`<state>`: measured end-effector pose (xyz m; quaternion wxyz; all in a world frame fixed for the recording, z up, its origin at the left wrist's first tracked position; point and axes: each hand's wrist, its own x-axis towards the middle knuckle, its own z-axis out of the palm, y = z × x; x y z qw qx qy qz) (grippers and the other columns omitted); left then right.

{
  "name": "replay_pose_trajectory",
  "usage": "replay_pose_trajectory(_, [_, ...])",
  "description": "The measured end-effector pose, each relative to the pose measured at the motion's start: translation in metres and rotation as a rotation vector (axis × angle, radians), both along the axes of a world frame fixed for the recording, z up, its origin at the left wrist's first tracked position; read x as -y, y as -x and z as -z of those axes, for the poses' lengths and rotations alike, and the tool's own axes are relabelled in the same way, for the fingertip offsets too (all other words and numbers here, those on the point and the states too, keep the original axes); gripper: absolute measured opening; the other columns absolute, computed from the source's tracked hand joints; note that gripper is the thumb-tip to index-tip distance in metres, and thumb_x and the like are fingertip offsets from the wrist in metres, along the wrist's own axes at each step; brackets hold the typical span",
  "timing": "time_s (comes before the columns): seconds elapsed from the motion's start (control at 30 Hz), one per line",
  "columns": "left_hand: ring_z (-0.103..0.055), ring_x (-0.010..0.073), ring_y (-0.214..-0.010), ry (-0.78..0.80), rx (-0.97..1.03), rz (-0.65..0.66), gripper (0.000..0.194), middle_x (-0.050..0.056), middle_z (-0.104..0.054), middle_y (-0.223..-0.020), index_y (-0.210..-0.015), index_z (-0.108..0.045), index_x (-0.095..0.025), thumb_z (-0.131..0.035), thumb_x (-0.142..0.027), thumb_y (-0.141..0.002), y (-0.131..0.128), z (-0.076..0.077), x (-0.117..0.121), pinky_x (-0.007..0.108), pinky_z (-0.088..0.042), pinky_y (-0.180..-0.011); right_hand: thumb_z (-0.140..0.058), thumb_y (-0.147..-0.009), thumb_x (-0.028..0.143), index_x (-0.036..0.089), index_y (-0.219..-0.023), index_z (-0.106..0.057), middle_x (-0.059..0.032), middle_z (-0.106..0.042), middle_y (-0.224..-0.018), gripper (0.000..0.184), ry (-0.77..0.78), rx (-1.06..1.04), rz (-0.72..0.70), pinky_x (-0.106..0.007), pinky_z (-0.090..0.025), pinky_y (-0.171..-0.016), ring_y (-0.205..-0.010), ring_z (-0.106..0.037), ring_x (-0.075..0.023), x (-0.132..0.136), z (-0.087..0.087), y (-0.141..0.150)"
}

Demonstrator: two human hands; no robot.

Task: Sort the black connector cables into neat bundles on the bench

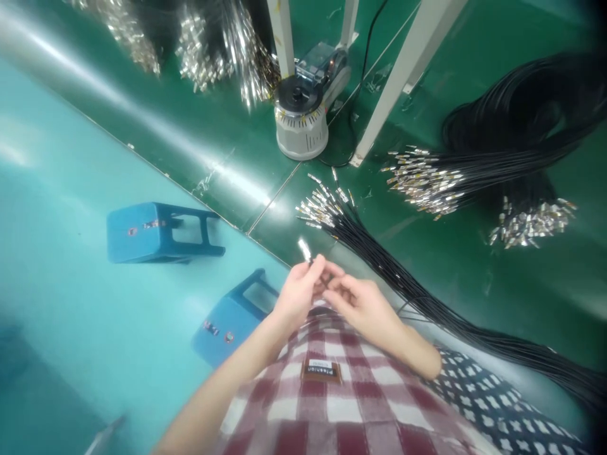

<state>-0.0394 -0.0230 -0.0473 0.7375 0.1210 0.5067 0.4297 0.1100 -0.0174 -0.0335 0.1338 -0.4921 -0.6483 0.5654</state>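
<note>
**Held single cable at left fingertips, metal end forward**

Pinched black cable between thumb and fingers of left hand, narrow grip. Had metal connector poking out just beyond left fingertips. Curled fingers of right hand just beside left ones, also narrow; couldn't tell if on cable. Wore checked garment just below fingers.

Saw cable bundle to right of fingers, metal ends just ahead, on green tabletop. Noted nearer blue stool left of fingers, second stool farther left.

Farther out: spotted round white device ahead of fingers, beside pale frame legs. Saw coiled cable bundle well right and ahead, more metal-ended bundles far ahead-left.
</note>
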Motion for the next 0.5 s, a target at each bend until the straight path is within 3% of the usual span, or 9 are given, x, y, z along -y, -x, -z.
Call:
replay_pose_trajectory(0.1, [-0.032,0.0044,-0.047,-0.010,-0.022,-0.202,0.048,-0.002,-0.043,-0.060,-0.059,-0.061,-0.011,-0.063,-0.053,-0.082,0.004,0.008,-0.003,0.019,-0.028,-0.044,-0.059,-0.089,0.035,0.020,-0.077,-0.067,0.0022,-0.068,-0.069,0.021,-0.001,0.191,-0.165,-0.023,-0.036,-0.055,-0.057,-0.055,-0.0106,-0.003,0.003,-0.018])
replay_pose_trajectory(0.2, [-0.049,0.0095,-0.063,0.017,0.076,-0.374,0.054,0.002,-0.051,-0.070,-0.049,-0.046,-0.013,-0.060,-0.051,-0.084,0.011,0.016,-0.005,0.022,-0.044,-0.058,-0.068,-0.082,0.035,0.024,-0.073,-0.072,0.0025,-0.071,-0.073,0.015,0.032,0.372,-0.378,-0.023,-0.036,-0.057,-0.063,-0.059,-0.0129,-0.014,0.010,-0.047])
replay_pose_trajectory(0.27, [-0.052,0.0118,-0.065,0.075,0.196,-0.418,0.056,0.001,-0.047,-0.064,-0.048,-0.037,-0.015,-0.052,-0.049,-0.090,0.015,0.022,-0.006,0.027,-0.049,-0.067,-0.072,-0.077,0.037,0.025,-0.070,-0.074,0.0032,-0.071,-0.072,0.014,0.095,0.380,-0.511,-0.023,-0.037,-0.057,-0.063,-0.061,-0.0132,-0.029,0.019,-0.059])
replay_pose_trajectory(0.3, [-0.049,0.0109,-0.059,0.103,0.258,-0.423,0.055,-0.001,-0.041,-0.058,-0.049,-0.036,-0.016,-0.047,-0.048,-0.093,0.016,0.025,-0.006,0.027,-0.049,-0.065,-0.073,-0.077,0.039,0.025,-0.069,-0.074,0.0034,-0.070,-0.069,0.016,0.095,0.385,-0.514,-0.022,-0.038,-0.056,-0.061,-0.061,-0.0128,-0.039,0.026,-0.060])
replay_pose_trajectory(0.37, [-0.034,0.0083,-0.045,0.146,0.357,-0.423,0.054,-0.005,-0.027,-0.050,-0.051,-0.035,-0.016,-0.037,-0.044,-0.097,0.017,0.030,-0.007,0.024,-0.043,-0.052,-0.068,-0.082,0.042,0.025,-0.075,-0.074,0.0026,-0.070,-0.070,0.020,-0.004,0.442,-0.378,-0.022,-0.040,-0.056,-0.062,-0.061,-0.0128,-0.062,0.043,-0.051])
replay_pose_trajectory(0.43, [-0.022,0.0069,-0.040,0.189,0.402,-0.426,0.051,-0.006,-0.022,-0.048,-0.053,-0.037,-0.016,-0.034,-0.041,-0.099,0.016,0.031,-0.008,0.019,-0.031,-0.041,-0.063,-0.086,0.040,0.022,-0.088,-0.073,-0.0012,-0.071,-0.083,0.020,-0.175,0.552,-0.173,-0.024,-0.041,-0.061,-0.073,-0.063,-0.0155,-0.084,0.064,-0.033])
replay_pose_trajectory(0.5, [-0.016,0.0067,-0.039,0.242,0.423,-0.428,0.047,-0.007,-0.018,-0.047,-0.060,-0.048,-0.015,-0.035,-0.038,-0.099,0.012,0.025,-0.008,0.019,-0.021,-0.037,-0.064,-0.086,0.037,0.020,-0.097,-0.069,-0.0053,-0.070,-0.095,0.021,-0.280,0.624,-0.073,-0.027,-0.040,-0.064,-0.080,-0.062,-0.0186,-0.100,0.083,-0.015])
